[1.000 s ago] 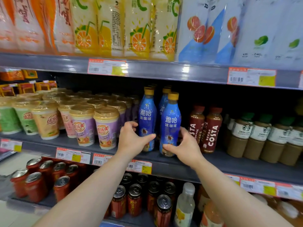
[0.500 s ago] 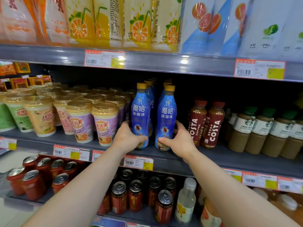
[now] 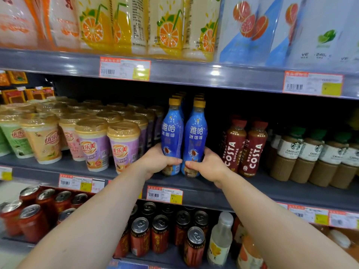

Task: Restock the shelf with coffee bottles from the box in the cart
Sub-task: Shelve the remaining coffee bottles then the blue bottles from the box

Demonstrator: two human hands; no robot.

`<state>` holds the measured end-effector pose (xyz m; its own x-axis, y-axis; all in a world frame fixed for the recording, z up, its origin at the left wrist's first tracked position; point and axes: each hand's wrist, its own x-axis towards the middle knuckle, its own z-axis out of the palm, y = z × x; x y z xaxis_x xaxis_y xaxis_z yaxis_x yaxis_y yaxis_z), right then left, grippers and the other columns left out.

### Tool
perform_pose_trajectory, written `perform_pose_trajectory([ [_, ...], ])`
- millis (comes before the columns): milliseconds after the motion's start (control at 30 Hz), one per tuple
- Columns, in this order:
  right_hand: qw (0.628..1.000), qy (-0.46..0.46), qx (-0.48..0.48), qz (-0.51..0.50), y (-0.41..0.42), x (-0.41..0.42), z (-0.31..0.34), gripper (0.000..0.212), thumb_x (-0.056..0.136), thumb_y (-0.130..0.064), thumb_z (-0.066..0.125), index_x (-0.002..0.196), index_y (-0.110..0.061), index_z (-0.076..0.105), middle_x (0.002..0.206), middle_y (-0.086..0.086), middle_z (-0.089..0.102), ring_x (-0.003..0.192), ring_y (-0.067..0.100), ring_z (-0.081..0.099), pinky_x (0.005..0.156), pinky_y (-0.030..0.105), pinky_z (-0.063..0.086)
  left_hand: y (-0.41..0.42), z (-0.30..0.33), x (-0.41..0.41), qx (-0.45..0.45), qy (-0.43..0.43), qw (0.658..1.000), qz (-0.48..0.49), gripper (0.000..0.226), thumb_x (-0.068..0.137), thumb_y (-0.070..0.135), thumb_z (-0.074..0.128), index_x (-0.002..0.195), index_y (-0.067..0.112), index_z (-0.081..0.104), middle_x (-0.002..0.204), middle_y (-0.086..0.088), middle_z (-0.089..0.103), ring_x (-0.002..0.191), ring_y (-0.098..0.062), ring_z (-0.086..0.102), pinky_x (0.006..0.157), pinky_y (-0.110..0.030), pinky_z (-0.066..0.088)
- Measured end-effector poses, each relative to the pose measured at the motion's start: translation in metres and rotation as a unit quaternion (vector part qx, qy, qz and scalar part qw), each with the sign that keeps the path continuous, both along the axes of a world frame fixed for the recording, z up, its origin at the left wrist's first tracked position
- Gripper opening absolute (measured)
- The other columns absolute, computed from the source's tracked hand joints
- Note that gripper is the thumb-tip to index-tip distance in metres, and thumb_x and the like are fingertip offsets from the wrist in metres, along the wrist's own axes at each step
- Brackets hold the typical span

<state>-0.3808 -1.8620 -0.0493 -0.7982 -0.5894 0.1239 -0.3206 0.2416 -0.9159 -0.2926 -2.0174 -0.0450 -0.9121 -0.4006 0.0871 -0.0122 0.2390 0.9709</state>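
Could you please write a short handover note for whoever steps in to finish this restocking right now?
Left hand: wrapped around the base of the left blue coffee bottle.
Right hand: wrapped around the base of the right blue coffee bottle.
Both bottles stand upright, side by side at the front of the middle shelf, between the milk tea cups and the Costa bottles, with more blue bottles behind.
Done: these two are on the shelf.
Left: let go. The cart and box are out of view, so remaining stock is unknown.
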Motion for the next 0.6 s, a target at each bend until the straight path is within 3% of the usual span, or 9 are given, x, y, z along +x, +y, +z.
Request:
perform_pose_trajectory([
  [133, 1.000, 0.003, 0.008, -0.006, -0.003, -0.003, 0.001, 0.063, 0.077, -0.012, 0.077, 0.132, -0.014, 0.047, 0.125, 0.005, 0.063, 0.113, 0.020, 0.061, 0.099, 0.042, 0.051, -0.001, 0.002, -0.004, -0.003, 0.000, 1.000, -0.011, 0.041, 0.075, 0.002, 0.077, 0.107, 0.023, 0.062, 0.111, -0.003, 0.070, 0.103, -0.016, 0.065, 0.093, -0.035, 0.050],
  [233, 1.000, 0.005, 0.009, -0.011, -0.006, -0.005, 0.003, 0.062, 0.077, -0.012, 0.077, 0.132, -0.014, 0.047, 0.124, 0.003, 0.062, 0.113, 0.020, 0.060, 0.099, 0.040, 0.051, -0.003, 0.004, -0.006, -0.008, -0.006, 1.000, -0.018, 0.044, 0.075, 0.003, 0.077, 0.112, 0.021, 0.063, 0.113, -0.003, 0.070, 0.105, -0.017, 0.065, 0.092, -0.034, 0.050],
  [400, 1.000, 0.003, 0.007, -0.015, -0.010, -0.009, 0.002, 0.060, 0.076, -0.013, 0.078, 0.128, -0.018, 0.049, 0.123, 0.003, 0.063, 0.113, 0.020, 0.061, 0.099, 0.041, 0.051, -0.006, 0.006, -0.011, 0.001, -0.014, 1.000, -0.027, 0.043, 0.076, 0.004, 0.077, 0.110, 0.025, 0.059, 0.110, 0.002, 0.068, 0.100, -0.010, 0.063, 0.078, -0.024, 0.049],
  [533, 1.000, 0.006, 0.005, -0.018, -0.012, -0.008, 0.003, 0.060, 0.077, -0.013, 0.077, 0.129, -0.019, 0.048, 0.124, 0.003, 0.063, 0.113, 0.019, 0.061, 0.099, 0.040, 0.051, -0.008, 0.003, -0.016, 0.006, -0.014, 1.000, -0.023, 0.049, 0.075, 0.006, 0.078, 0.116, 0.022, 0.058, 0.113, 0.000, 0.068, 0.103, -0.012, 0.063, 0.080, -0.025, 0.049],
  [600, 1.000, 0.000, -0.007, -0.024, -0.011, -0.005, 0.003, 0.060, 0.076, -0.013, 0.078, 0.129, -0.019, 0.048, 0.124, 0.004, 0.064, 0.111, 0.018, 0.062, 0.098, 0.038, 0.051, -0.009, 0.001, -0.018, 0.018, -0.002, 1.000, -0.005, 0.056, 0.072, 0.005, 0.081, 0.121, 0.017, 0.058, 0.116, -0.004, 0.069, 0.104, -0.015, 0.064, 0.089, -0.032, 0.051],
])
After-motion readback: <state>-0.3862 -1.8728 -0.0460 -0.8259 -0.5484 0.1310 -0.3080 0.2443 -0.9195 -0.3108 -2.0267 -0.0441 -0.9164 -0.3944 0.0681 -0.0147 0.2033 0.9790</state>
